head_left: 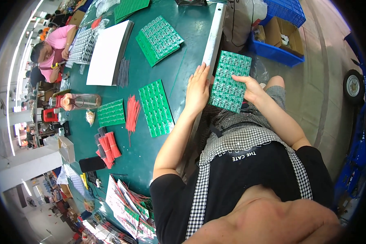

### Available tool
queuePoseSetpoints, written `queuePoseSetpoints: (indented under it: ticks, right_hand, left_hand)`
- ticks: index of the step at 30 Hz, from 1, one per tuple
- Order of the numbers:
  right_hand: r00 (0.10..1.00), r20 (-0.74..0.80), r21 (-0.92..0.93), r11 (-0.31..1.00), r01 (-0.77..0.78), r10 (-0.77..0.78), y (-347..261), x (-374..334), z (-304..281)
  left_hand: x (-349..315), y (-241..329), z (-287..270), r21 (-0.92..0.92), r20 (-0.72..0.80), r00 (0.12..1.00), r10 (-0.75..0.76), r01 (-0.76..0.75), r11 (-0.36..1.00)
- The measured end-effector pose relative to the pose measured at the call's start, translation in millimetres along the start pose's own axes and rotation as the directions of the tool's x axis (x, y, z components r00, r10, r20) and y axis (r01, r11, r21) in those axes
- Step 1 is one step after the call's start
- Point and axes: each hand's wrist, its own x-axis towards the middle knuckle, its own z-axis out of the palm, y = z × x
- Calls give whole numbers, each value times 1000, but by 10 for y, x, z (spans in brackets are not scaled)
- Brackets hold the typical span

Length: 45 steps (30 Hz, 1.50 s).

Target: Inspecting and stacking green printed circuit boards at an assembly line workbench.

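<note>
The right hand (252,88) grips a green circuit board (227,81) above the lap, its thumb lying across the upper face; the fingers beneath are hidden. The left hand (197,91) lies flattened over the metal rail (214,32) along the table (144,154), fingers stretched out and close together, just beside the held board; whether its thumb touches that board I cannot tell. On the table, left of the left forearm, lies a loose board (156,109), with red wires (132,112) left of it and a smaller board (111,112) beyond those. Farther off sit stacked boards (162,38). A plastic bottle (81,101) lies at far left, a black phone (92,164) nearer.
</note>
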Motion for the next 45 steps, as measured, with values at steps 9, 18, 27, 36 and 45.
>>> queuePoseSetpoints:
  ticks: [9,18,27,36,45]
  right_hand:
    - [997,72,75,996,-39,33,147,100,-53]
    - [993,120,136,990,-34,18,247,134,-121]
    - [987,160,113,994,-7,-12,237,131,-120]
    - [981,184,95,994,51,-67,277,178,-143]
    - [976,195,64,994,88,-99,227,271,-93]
  left_hand:
    - [15,47,-95,50,94,995,-21,16,999]
    - [4,3,-62,101,86,996,15,-23,995]
    - [19,34,-82,125,102,995,0,-13,992]
    - [13,35,-83,146,127,992,14,-32,989]
    - [33,-16,-86,42,140,990,-9,3,999]
